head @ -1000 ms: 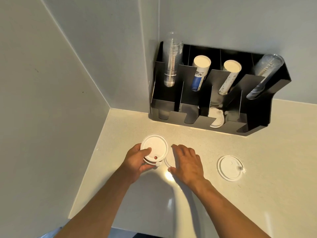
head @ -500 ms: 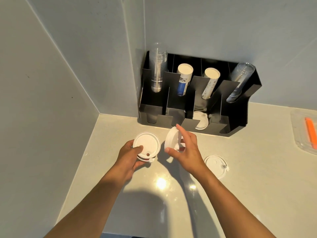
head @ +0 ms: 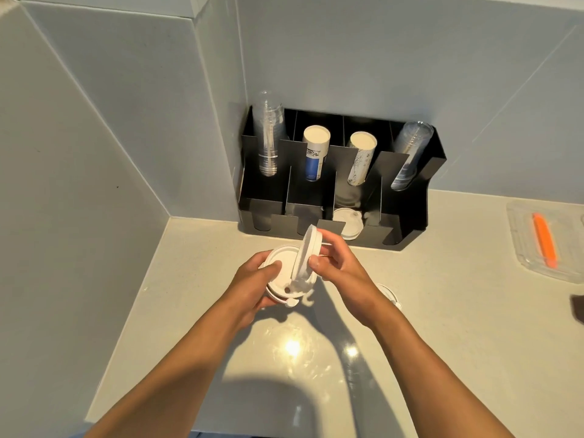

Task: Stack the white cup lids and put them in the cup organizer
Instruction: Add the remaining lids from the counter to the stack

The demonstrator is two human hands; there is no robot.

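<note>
My left hand (head: 252,287) holds a small stack of white lids (head: 284,275) flat above the counter. A single white lid (head: 308,252), tilted on edge, is pinched in my right hand (head: 341,270) and its lower rim touches the stack. One more white lid (head: 390,295) lies on the counter, mostly hidden behind my right wrist. The black cup organizer (head: 410,213) stands against the wall in the corner; white lids (head: 347,221) rest in its third front slot.
Stacks of clear cups (head: 268,137) and paper cups (head: 316,153) stand in the organizer's rear slots. A clear tray (head: 531,241) with an orange tool (head: 545,240) lies at the right. A dark object (head: 578,308) shows at the right edge. Walls close in the left and back.
My right hand lifted a lid off the counter, tipped it on edge and brought it left against the stack in my left hand. The view shifted back and up.
</note>
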